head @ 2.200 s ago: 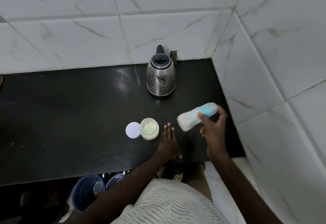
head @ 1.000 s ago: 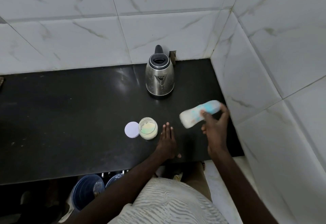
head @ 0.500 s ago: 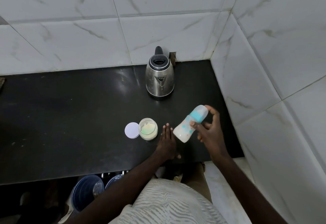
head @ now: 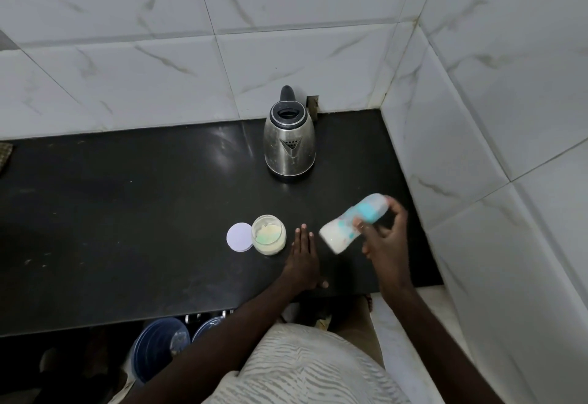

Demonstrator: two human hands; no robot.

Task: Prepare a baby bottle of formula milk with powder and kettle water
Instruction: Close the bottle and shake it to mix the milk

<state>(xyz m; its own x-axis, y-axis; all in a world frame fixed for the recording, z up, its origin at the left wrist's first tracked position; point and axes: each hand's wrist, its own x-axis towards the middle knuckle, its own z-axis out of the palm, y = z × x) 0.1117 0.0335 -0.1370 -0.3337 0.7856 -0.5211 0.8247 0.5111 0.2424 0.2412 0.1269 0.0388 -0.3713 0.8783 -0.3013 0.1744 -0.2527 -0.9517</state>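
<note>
My right hand (head: 386, 238) grips a baby bottle (head: 342, 228) with teal markings and white milk inside, held tilted above the black counter (head: 127, 212), cap end up to the right; the bottle is motion-blurred. My left hand (head: 304, 259) lies flat on the counter, fingers together, holding nothing, just right of an open jar of pale formula powder (head: 269, 234). The jar's white round lid (head: 239, 237) lies flat beside it on the left. A steel electric kettle (head: 289, 141) stands at the back near the wall, lid shut.
White marble-look tiled walls close the counter at the back and right. Blue buckets (head: 159, 346) stand on the floor below the counter's front edge. A small brown item (head: 4, 155) sits at the far left edge.
The bottle in my right hand has been swinging back and forth, tilting flatter and steeper over the counter. My left hand, the jar, lid and kettle have stayed put.
</note>
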